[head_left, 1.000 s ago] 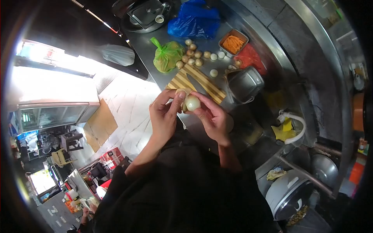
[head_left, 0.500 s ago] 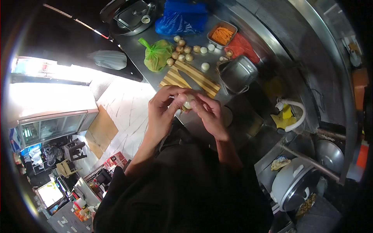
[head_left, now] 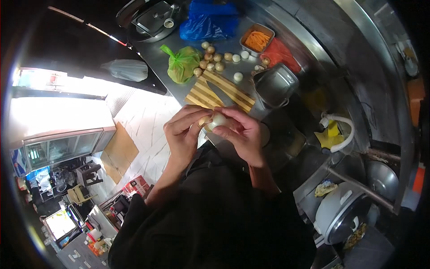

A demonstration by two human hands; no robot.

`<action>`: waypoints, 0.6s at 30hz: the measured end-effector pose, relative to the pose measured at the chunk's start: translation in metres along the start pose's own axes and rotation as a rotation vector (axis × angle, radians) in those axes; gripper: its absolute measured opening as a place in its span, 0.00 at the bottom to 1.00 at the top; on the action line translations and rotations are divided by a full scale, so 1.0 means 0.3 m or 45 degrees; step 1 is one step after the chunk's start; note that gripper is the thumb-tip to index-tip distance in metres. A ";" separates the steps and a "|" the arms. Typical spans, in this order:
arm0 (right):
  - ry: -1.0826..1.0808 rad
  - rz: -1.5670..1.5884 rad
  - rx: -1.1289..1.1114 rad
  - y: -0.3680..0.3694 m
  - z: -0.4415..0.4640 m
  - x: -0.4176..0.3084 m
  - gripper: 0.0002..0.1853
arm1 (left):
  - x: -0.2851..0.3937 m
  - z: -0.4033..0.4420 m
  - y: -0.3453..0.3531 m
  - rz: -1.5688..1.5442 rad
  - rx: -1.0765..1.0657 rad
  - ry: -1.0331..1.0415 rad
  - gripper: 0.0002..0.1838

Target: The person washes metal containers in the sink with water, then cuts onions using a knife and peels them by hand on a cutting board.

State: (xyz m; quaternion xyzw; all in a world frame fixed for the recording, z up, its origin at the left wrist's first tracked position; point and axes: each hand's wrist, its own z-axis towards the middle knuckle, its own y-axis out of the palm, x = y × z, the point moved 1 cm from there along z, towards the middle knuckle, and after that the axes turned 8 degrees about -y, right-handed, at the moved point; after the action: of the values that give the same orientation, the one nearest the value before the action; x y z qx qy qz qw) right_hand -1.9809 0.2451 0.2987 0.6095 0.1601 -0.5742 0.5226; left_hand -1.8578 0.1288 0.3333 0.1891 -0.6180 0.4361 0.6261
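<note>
A pale, partly peeled onion [head_left: 218,122] is held up in front of my body, close to the near edge of the cutting board [head_left: 202,95]. My right hand [head_left: 244,134] grips it from the right, fingers behind and thumb in front. From the left, my left hand [head_left: 181,132] pinches a piece of brownish onion skin [head_left: 205,120] at the onion's side. On the striped board lies a knife [head_left: 217,92], its lower end hidden behind my hands. Beyond the board sit several unpeeled onions [head_left: 208,57] and a few peeled white ones [head_left: 238,77].
A green plastic bag [head_left: 183,65] and a blue bag [head_left: 208,22] lie on the steel counter. Orange strips fill a metal tray [head_left: 244,47] beside a red bag [head_left: 284,56]. An open metal pan [head_left: 277,85] stands right of the board. A lidded cooker [head_left: 338,210] is at lower right.
My right hand has turned and spread around the onion, exposing more of its white side. My left hand has shifted slightly left, with a bit of skin between its fingers.
</note>
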 end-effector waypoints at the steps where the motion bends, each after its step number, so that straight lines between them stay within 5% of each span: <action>1: -0.009 0.048 0.010 0.007 0.005 0.004 0.24 | -0.009 -0.003 0.009 -0.012 0.059 0.026 0.06; 9: 0.173 0.160 0.097 0.016 0.030 0.007 0.27 | -0.033 0.017 0.002 -0.165 0.014 -0.054 0.08; 15: -0.112 -0.229 0.137 0.012 0.045 0.026 0.26 | 0.028 0.048 -0.023 -0.242 -0.271 -0.379 0.17; 18: -0.457 -0.815 0.021 0.019 0.077 -0.041 0.26 | 0.013 0.055 -0.031 -0.438 -0.402 -0.603 0.20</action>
State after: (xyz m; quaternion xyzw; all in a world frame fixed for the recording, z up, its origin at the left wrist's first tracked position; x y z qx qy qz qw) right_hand -1.9922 0.2289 0.3165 0.4222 0.2440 -0.8078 0.3313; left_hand -1.8611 0.1120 0.3424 0.2876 -0.7652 0.1668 0.5512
